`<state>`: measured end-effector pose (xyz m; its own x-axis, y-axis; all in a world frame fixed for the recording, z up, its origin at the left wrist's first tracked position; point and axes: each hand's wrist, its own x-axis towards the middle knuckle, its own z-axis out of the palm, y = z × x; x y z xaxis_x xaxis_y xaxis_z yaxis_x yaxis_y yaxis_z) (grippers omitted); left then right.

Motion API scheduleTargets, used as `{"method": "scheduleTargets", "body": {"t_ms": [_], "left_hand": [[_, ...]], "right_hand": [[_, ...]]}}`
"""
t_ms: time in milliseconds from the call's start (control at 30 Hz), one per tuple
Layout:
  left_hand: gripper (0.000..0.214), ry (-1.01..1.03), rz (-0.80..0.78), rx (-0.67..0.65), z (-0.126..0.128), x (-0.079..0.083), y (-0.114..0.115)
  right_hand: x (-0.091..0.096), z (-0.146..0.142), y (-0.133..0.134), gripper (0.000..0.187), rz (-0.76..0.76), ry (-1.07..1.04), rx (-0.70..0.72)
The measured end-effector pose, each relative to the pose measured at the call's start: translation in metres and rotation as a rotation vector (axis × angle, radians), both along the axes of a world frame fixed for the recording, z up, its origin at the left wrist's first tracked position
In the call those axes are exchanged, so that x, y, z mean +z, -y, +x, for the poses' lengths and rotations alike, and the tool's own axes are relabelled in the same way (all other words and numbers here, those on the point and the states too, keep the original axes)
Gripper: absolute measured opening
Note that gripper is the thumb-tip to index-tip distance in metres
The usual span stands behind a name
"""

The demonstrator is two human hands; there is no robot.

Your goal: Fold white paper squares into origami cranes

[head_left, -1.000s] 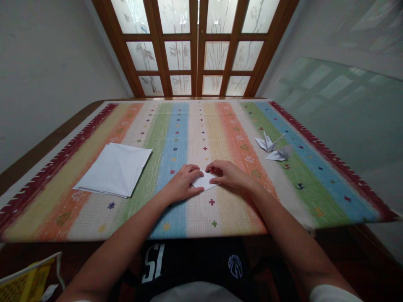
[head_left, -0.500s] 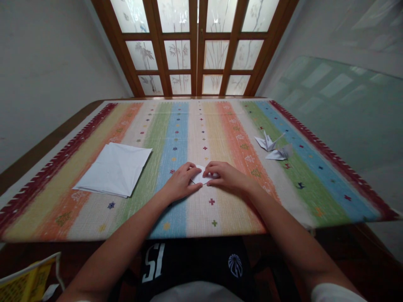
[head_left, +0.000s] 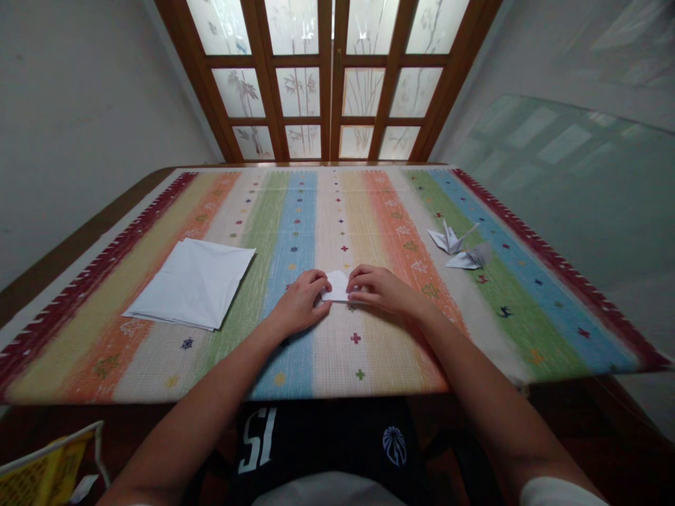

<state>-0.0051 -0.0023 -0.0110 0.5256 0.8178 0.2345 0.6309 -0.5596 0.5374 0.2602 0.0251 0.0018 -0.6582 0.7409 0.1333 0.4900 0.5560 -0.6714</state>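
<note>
A small folded piece of white paper (head_left: 338, 285) lies on the striped tablecloth (head_left: 369, 211) near the table's front middle. My left hand (head_left: 300, 303) pinches its left edge with curled fingers. My right hand (head_left: 382, 289) presses on its right side, fingers bent over the paper. Most of the paper is hidden under the two hands; only a small rounded flap shows between them.
A stack of white paper sheets (head_left: 194, 282) lies to the left on the cloth. Two folded paper cranes (head_left: 460, 248) sit to the right. A glass pane (head_left: 569, 176) leans at the right wall. Wooden doors (head_left: 330, 77) stand behind the table. A yellow bag (head_left: 47, 471) is at bottom left.
Both hands have drawn closer together and slid slightly away from me; the paper shows less than before, now folded smaller between the fingertips.
</note>
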Motion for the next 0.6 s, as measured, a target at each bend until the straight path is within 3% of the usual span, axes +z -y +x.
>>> {"method": "scheduleTargets", "body": {"t_ms": [200, 333, 600], "left_hand": [[0.026, -0.015, 0.019, 0.022, -0.002, -0.005, -0.004], [0.027, -0.022, -0.024, -0.004, -0.002, -0.004, -0.004], [0.025, -0.009, -0.013, -0.025, -0.002, 0.002, -0.003]], "right_hand": [[-0.003, -0.001, 0.000, 0.039, 0.075, 0.054, 0.112], [-0.009, -0.003, -0.001, 0.027, 0.142, -0.005, 0.069], [-0.005, 0.004, -0.006, 0.014, 0.016, -0.065, 0.059]]}}
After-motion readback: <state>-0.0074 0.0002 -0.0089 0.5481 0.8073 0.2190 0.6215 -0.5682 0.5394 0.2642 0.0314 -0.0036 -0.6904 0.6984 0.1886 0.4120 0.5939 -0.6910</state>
